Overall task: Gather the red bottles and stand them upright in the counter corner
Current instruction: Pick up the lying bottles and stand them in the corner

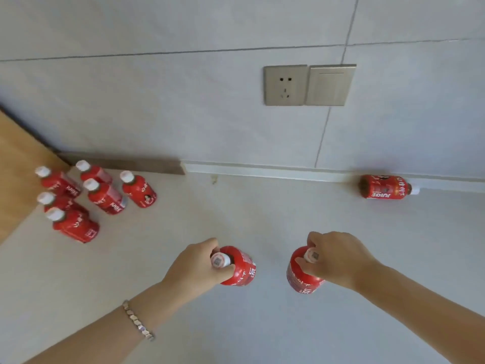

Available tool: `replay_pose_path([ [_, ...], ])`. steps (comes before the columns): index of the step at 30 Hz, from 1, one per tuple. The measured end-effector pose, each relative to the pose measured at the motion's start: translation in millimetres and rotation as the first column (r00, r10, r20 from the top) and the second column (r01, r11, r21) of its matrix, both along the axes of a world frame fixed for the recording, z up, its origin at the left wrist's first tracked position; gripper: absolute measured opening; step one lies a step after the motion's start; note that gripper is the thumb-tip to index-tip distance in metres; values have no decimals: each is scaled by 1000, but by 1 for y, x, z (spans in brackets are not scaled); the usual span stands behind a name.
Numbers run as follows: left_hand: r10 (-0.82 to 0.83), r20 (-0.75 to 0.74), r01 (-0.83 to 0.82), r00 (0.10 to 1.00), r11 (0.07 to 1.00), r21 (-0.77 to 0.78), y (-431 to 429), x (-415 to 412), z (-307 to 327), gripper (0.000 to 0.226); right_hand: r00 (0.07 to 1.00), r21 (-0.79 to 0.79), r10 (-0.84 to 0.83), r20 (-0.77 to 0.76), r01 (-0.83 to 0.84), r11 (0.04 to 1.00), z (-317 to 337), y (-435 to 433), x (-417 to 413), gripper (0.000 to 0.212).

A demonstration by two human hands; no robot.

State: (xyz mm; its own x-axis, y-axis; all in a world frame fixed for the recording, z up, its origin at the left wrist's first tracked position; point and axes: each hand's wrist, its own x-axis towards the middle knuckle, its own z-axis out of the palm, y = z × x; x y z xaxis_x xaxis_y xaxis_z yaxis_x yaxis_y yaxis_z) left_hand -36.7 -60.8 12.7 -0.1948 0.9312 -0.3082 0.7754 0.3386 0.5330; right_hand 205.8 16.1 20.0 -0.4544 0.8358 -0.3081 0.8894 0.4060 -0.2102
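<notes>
Counter [183,324] is mostly bare, with 6 red bottles [105,197] already upright in the corner at 10 o'clock. I've got my left hand [195,267] clamped round the neck of 1 bottle [240,267] and my right hand [338,258] gripping another bottle [301,278] near its cap, both around 6 o'clock. Last stray bottle [384,187] lies on its side by the wall at 2 o'clock. My worry: that cluster's tight, so setting 2 down together could bump 1 and domino the lot. Neck grips might also let them swing.
</notes>
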Motion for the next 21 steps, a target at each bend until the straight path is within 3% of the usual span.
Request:
replay_pose_path([
  [5,178,-44,-175,983,982,74,-58,-146,-6,35,998,-2,54,-42,-54,999,4,-19,-150,43],
  [11,352,-81,-345,932,934,92,-97,-308,-24,35,994,-84,-42,-105,33,996,2,-39,-309,40],
  [21,575,-77,-563,815,816,134,-77,-478,-50,28,980,-204,-152,-127,124,971,-16,-64,-452,40],
])
